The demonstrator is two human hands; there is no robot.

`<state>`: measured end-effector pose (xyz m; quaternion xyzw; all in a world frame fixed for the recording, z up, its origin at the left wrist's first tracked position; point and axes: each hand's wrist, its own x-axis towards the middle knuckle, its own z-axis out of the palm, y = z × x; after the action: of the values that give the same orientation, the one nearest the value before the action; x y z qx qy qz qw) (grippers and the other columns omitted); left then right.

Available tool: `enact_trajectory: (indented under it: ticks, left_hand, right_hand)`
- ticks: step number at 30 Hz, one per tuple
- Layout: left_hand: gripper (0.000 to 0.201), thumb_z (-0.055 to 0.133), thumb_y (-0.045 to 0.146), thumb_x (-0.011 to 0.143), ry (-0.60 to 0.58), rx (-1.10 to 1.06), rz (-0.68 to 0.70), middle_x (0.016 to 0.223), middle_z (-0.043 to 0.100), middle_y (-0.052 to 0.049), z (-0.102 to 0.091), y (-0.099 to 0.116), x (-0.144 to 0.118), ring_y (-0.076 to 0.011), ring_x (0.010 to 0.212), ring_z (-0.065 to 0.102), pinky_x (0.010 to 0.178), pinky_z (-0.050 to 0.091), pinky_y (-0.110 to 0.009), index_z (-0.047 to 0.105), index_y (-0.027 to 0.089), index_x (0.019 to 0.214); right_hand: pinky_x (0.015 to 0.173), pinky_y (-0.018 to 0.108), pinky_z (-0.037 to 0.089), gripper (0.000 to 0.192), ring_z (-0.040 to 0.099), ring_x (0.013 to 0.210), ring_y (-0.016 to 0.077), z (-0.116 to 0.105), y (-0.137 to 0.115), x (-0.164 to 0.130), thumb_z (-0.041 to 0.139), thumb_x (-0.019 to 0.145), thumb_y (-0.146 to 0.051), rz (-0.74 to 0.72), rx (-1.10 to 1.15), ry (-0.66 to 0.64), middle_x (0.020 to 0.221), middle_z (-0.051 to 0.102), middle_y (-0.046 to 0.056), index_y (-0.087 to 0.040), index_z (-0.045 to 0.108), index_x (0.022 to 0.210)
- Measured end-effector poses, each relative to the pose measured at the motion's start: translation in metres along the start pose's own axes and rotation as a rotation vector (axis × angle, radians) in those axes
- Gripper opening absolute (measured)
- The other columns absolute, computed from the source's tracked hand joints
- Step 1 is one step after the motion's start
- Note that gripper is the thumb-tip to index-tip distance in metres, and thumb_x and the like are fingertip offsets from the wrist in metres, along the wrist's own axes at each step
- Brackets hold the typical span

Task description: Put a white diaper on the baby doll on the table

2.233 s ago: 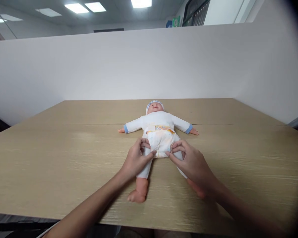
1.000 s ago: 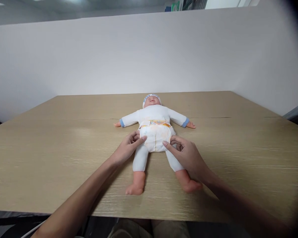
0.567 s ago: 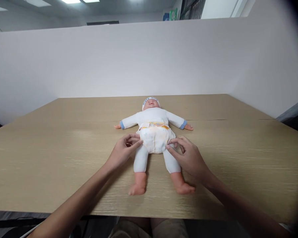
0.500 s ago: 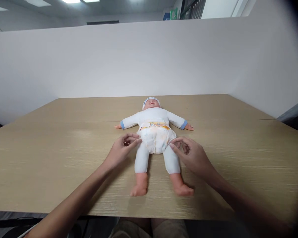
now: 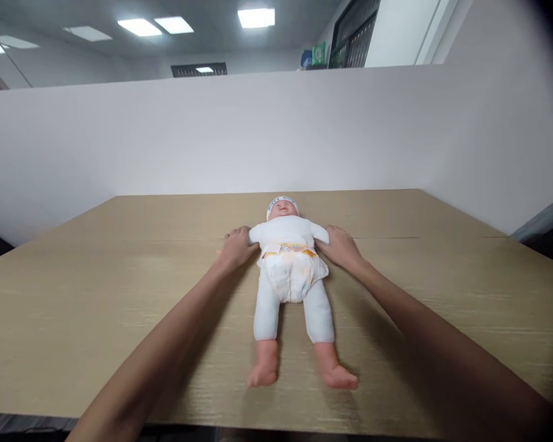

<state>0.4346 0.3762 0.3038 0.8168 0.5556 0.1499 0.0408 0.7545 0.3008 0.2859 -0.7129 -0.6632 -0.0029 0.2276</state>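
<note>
A baby doll (image 5: 287,230) lies on its back, head away from me, in a white outfit and a white cap with lettering. Around its hips sits a white diaper (image 5: 291,276) with an orange printed waistband; its side edges stick out. My left hand (image 5: 238,247) is wrapped over the doll's arm on the left, hiding most of the forearm. On the other side, my right hand (image 5: 342,245) closes round the right-side arm and covers its cuff and hand. Both doll legs point toward me, slightly apart, with bare feet.
The doll rests on a wide wooden table (image 5: 96,307) with a seam across its far part. A white partition (image 5: 267,135) rises behind the table. Beyond it, ceiling lights and a green package (image 5: 319,54) show.
Both hands have moved from beside the diaper up to the doll's arms and closed on them. The view has tilted up, showing more of the ceiling.
</note>
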Motion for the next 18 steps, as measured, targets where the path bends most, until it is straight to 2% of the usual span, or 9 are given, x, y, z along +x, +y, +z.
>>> enact_trajectory:
  ticks: [4, 6, 8, 11, 13, 15, 17, 18]
  left_hand:
    - [0.038, 0.062, 0.044, 0.103, 0.023, -0.007, -0.057, 0.125, 0.080, -0.023, -0.017, 0.010, -0.017, -0.0387, 0.116, 0.074, 0.091, 0.050, -0.041, 0.066, 0.014, 0.127]
    - [0.038, 0.065, 0.048, 0.101, 0.051, -0.068, -0.119, 0.122, 0.082, -0.019, -0.034, 0.022, -0.042, -0.0356, 0.109, 0.077, 0.082, 0.049, -0.036, 0.066, 0.018, 0.124]
    - [0.040, 0.070, 0.053, 0.097, 0.094, -0.168, -0.186, 0.118, 0.083, -0.014, -0.052, 0.038, -0.080, -0.0334, 0.106, 0.078, 0.078, 0.048, -0.033, 0.065, 0.022, 0.121]
    - [0.041, 0.071, 0.057, 0.093, 0.147, -0.304, -0.219, 0.112, 0.083, -0.010, -0.066, 0.064, -0.164, -0.0336, 0.103, 0.079, 0.077, 0.051, -0.034, 0.061, 0.025, 0.117]
    - [0.044, 0.068, 0.054, 0.093, 0.120, -0.381, -0.212, 0.115, 0.082, -0.010, -0.059, 0.074, -0.232, -0.0349, 0.106, 0.080, 0.083, 0.057, -0.039, 0.060, 0.026, 0.125]
    - [0.053, 0.065, 0.055, 0.094, 0.001, -0.455, -0.204, 0.125, 0.080, -0.011, -0.039, 0.074, -0.300, -0.0370, 0.116, 0.079, 0.092, 0.062, -0.046, 0.059, 0.030, 0.140]
    - [0.073, 0.070, 0.066, 0.083, -0.223, -0.465, -0.194, 0.124, 0.080, -0.012, -0.014, 0.067, -0.356, -0.0452, 0.120, 0.078, 0.088, 0.066, -0.055, 0.061, 0.040, 0.151]
    - [0.081, 0.075, 0.070, 0.076, -0.277, -0.460, -0.200, 0.119, 0.081, -0.013, -0.002, 0.062, -0.379, -0.0497, 0.118, 0.078, 0.082, 0.067, -0.060, 0.064, 0.044, 0.152]
  right_hand:
    - [0.078, 0.033, 0.042, 0.028, 0.076, 0.106, 0.0308, -0.014, -0.017, -0.010, 0.059, 0.109, -0.033, 0.070, 0.044, 0.003, 0.124, 0.082, 0.021, -0.013, 0.075, 0.120]
    - [0.075, 0.032, 0.042, 0.028, 0.077, 0.104, 0.0312, -0.030, -0.023, -0.024, 0.059, 0.107, -0.033, 0.083, 0.084, -0.009, 0.122, 0.083, 0.019, -0.015, 0.075, 0.121]
    - [0.075, 0.032, 0.044, 0.028, 0.078, 0.102, 0.0309, -0.050, -0.027, -0.044, 0.059, 0.105, -0.031, 0.083, 0.121, -0.024, 0.120, 0.084, 0.016, -0.017, 0.075, 0.124]
    - [0.082, 0.031, 0.050, 0.031, 0.078, 0.106, 0.0289, -0.085, -0.029, -0.089, 0.060, 0.102, -0.028, 0.020, 0.246, -0.056, 0.122, 0.085, 0.010, -0.022, 0.074, 0.129]
    - [0.091, 0.034, 0.053, 0.034, 0.077, 0.112, 0.0292, -0.107, -0.029, -0.129, 0.061, 0.101, -0.031, -0.071, 0.417, -0.095, 0.128, 0.083, 0.009, -0.024, 0.074, 0.131]
    - [0.096, 0.037, 0.055, 0.034, 0.075, 0.115, 0.0302, -0.124, -0.029, -0.175, 0.062, 0.102, -0.037, -0.145, 0.540, -0.165, 0.129, 0.082, 0.008, -0.026, 0.074, 0.132]
    - [0.099, 0.039, 0.056, 0.035, 0.075, 0.116, 0.0307, -0.135, -0.030, -0.224, 0.064, 0.102, -0.040, -0.166, 0.587, -0.251, 0.127, 0.081, 0.007, -0.027, 0.075, 0.133]
    - [0.102, 0.040, 0.056, 0.038, 0.073, 0.120, 0.0316, -0.137, -0.032, -0.248, 0.065, 0.101, -0.039, -0.173, 0.597, -0.300, 0.131, 0.080, 0.008, -0.027, 0.074, 0.136]
